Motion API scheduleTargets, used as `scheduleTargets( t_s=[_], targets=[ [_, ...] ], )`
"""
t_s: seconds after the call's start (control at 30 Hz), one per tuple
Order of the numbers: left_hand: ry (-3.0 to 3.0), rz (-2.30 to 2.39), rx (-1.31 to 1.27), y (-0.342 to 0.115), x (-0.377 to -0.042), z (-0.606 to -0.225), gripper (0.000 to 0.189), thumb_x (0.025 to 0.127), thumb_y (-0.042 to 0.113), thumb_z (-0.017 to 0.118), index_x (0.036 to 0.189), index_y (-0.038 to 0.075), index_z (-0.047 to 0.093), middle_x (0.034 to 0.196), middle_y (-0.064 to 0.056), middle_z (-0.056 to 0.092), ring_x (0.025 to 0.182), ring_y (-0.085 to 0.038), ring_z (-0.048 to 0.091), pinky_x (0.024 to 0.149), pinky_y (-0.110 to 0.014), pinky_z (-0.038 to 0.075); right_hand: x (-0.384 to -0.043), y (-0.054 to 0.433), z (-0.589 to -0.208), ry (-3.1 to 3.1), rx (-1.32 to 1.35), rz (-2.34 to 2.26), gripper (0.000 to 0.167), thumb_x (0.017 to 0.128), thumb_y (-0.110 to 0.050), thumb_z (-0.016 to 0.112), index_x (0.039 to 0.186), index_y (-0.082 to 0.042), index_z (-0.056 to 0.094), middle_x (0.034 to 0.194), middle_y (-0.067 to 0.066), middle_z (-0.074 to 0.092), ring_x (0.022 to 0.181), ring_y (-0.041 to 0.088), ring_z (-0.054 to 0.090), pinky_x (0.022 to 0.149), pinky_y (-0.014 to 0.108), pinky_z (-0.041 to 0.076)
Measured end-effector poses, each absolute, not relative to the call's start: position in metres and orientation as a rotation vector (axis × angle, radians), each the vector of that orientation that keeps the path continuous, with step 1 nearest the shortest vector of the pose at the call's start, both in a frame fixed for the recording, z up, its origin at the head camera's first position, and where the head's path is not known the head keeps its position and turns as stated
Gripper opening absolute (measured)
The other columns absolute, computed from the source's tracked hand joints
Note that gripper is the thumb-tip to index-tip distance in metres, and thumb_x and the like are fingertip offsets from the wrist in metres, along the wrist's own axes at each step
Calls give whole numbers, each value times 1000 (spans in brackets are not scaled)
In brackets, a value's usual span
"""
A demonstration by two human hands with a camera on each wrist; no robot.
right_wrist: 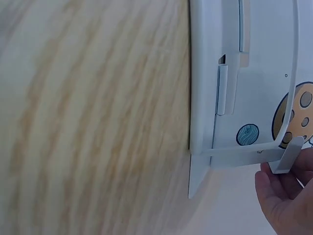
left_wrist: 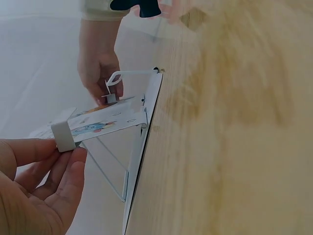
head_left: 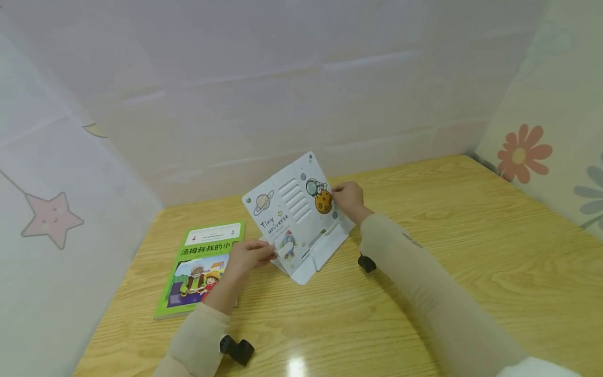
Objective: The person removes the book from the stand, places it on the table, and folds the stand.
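Head view, from the left: a book (head_left: 200, 267) lay on the tabletop (head_left: 471, 235), partly covered by the left hand (head_left: 245, 256). That hand's fingertips were pinched about a clip (left_wrist: 63, 137) at the left edge of the stand (head_left: 303, 220). The stand seemed light and stiff, probably smooth enough to slip under flat fingers; its thin clips looked easiest to bend, so the side edges promised a firmer hold. It stood tilted just right of the left hand, touching both hands, with the right hand (head_left: 349, 199) pinched on the right clip (right_wrist: 287, 156).
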State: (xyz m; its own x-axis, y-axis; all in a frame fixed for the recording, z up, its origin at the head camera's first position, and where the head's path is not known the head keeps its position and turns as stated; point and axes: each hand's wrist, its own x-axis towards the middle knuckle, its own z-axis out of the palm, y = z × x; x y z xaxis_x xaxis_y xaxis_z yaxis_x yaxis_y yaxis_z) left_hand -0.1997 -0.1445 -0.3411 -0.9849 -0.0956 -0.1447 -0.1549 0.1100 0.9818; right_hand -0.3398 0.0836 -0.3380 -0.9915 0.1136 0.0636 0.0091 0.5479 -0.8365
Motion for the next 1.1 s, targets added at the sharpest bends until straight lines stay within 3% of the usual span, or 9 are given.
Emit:
scheduleTargets(
  t_s=[0.43, 1.1],
  targets=[
    [2329, 1964, -144, -133, -190, -340, 9, 75, 1, 63, 77, -8, 62, 79, -13, 62, 69, -21, 60, 68, -34, 49, -344, 76, -336, -2707, 67, 1303, 21, 83, -8, 53, 97, 2, 63, 100, 15, 59, 91, 25, 54, 73, 30, 47],
    [2337, 1862, 59, -112, -180, -337, 20, 76, 9, 65, 88, -8, 63, 86, -11, 62, 72, -18, 58, 68, -30, 49, -345, 69, -323, -2808, 162, 1321, 26, 82, -7, 53, 105, 4, 59, 107, 17, 56, 99, 27, 50, 77, 31, 45]
  ],
)
